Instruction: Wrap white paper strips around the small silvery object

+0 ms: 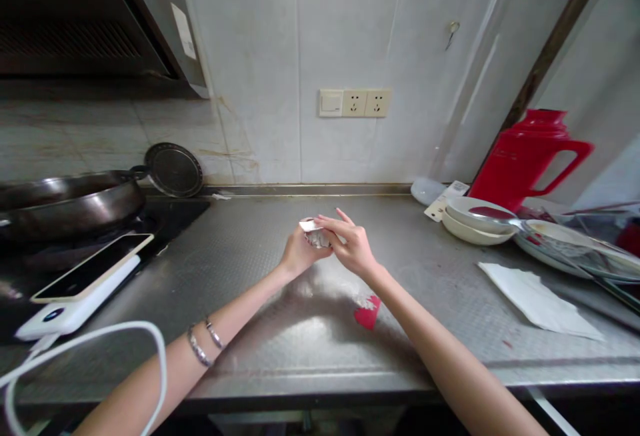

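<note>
My left hand (301, 251) is closed around a small object (317, 239) with a crinkled silvery-white surface, whose kind I cannot make out. A white flap (310, 225) sticks out at its top. Over it comes my right hand (351, 243), with thumb and fingers at the white flap and one finger raised. Both hands are just above the metal counter (260, 309), near its middle. A torn red and silvery scrap (367, 312) lies on the counter below my right hand.
To the left, a pan (75, 206) sits on the stove, near a phone (95, 268) on a white power bank (75, 309) with a looping cable (163, 363). At right are stacked bowls (475, 228), a plate (537, 255), a red thermos (520, 159) and a white napkin (537, 299).
</note>
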A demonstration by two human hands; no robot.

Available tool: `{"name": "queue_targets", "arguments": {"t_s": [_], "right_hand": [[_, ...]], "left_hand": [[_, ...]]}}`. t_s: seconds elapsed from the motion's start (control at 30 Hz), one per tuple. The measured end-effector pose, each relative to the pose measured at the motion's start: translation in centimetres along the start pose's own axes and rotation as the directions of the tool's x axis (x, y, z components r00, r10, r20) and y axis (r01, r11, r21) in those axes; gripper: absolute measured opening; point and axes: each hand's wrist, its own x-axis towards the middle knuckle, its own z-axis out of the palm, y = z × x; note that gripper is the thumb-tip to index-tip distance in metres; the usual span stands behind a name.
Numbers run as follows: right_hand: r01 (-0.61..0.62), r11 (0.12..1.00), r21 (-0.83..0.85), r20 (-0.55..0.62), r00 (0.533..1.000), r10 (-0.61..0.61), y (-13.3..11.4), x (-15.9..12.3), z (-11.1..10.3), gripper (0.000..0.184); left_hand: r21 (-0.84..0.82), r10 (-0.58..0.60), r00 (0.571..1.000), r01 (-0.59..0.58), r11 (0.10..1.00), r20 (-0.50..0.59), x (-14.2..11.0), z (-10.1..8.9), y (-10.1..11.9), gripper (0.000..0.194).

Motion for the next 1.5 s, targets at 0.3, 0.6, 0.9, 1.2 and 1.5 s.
{"name": "queue_targets", "arguments": {"t_s": [0.3, 0.6, 0.9, 1.2, 1.5], "right_hand": [[0.148, 0.983, -0.113, -0.009, 0.989, -0.150, -0.4, -0.3, -0.2, 0.034], [0.079, 0.995, -0.053, -0.027, 0.996, -0.080, -0.8, -0.2, -0.3, 0.034], [-0.321, 0.941, 0.110, -0.190, 0.922, 0.337, 0.5, 0.3, -0.1, 0.022], [-0.212, 0.972, 0.097, -0.110, 0.969, 0.222, 0.0, 0.1, 0.2, 0.024], [-0.195, 0.980, 0.047, -0.246, 0.948, 0.200, 0.2, 0.2, 0.1, 0.023]], "left_hand": [[-0.151, -0.114, 0.991, 0.102, 0.983, -0.072, 0.4, -0.6, -0.7, 0.058], [-0.185, -0.171, 0.983, 0.157, 0.970, -0.064, 0.6, -0.9, -0.4, 0.059], [-0.022, -0.105, 0.994, 0.105, 0.994, 0.000, -0.1, -0.3, -0.8, 0.071], [-0.109, -0.259, 0.965, 0.252, 0.961, -0.051, 0.1, -0.5, 0.3, 0.063], [0.057, -0.152, 0.987, 0.155, 0.986, -0.058, -0.3, -0.3, -0.4, 0.068]]}}
